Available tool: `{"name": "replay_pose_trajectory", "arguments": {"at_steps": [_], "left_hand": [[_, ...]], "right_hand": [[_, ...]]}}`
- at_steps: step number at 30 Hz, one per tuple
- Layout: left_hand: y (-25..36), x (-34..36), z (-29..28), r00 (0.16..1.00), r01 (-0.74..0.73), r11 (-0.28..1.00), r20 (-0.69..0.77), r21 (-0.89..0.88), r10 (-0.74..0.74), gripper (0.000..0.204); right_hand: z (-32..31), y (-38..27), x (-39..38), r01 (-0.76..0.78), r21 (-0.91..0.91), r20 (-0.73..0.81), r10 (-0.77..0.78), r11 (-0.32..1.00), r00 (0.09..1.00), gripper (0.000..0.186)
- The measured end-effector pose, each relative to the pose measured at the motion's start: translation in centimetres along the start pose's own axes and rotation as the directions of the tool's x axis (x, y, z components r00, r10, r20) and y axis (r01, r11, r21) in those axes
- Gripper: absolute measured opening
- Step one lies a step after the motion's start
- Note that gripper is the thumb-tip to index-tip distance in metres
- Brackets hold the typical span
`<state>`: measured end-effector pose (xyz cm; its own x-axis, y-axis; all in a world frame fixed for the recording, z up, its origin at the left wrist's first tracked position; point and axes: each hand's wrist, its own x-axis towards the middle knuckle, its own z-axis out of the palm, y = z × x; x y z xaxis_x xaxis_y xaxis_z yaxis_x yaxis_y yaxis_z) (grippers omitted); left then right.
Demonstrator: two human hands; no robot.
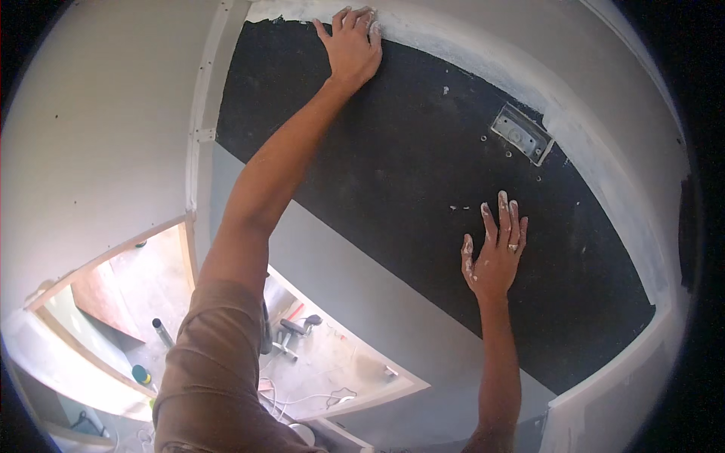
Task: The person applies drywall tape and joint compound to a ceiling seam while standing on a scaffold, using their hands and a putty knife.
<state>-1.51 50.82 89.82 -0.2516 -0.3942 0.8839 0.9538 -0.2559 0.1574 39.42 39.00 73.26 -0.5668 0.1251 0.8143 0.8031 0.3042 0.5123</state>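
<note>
My left hand (353,51) reaches up to the top border of a black panel (393,151). Its fingers are spread and rest where the panel meets a white plastered strip (438,45); the fingertips carry white smears. Flat against the lower right part of the same panel lies my right hand (497,260). White flecks coat its fingers and thumb, and a ring sits on one finger. Neither hand holds anything. Above my right hand, a metal electrical box (522,134) is set into the panel near the white strip, with small holes and chips around it.
A grey band (355,260) runs below the panel. Lower left are wood-framed openings (113,264); through them show a dark tube (162,332), a stand with a wheeled base (287,336) and white cables (302,400). A pale wall (98,136) rises on the left.
</note>
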Motion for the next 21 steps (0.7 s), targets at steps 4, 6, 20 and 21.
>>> {"name": "replay_pose_trajectory", "arguments": {"at_steps": [4,6,20,21], "left_hand": [[3.8,0.1,-1.7,0.973,-0.044,0.997,0.229,0.058,0.03,0.046],[2.4,0.4,-0.9,0.999,-0.052,0.997,-0.018,-0.059,0.051,0.039],[-3.3,2.2,-2.7,0.847,-0.469,0.87,0.201,-0.152,0.492,0.045],[-2.3,2.1,-3.6,0.826,-0.39,0.88,0.319,-0.272,0.465,0.049]], "right_hand": [[-0.3,0.7,-0.3,-0.003,-0.025,-0.016,0.002,1.0,1.0,0.056],[0.2,0.1,0.1,0.008,0.004,-0.018,-0.008,1.0,1.0,0.055],[-0.4,0.1,-0.2,-0.027,-0.073,0.033,0.029,0.997,0.999,0.056],[-0.1,0.2,-0.1,-0.018,-0.069,0.023,0.019,0.997,1.0,0.056]]}}
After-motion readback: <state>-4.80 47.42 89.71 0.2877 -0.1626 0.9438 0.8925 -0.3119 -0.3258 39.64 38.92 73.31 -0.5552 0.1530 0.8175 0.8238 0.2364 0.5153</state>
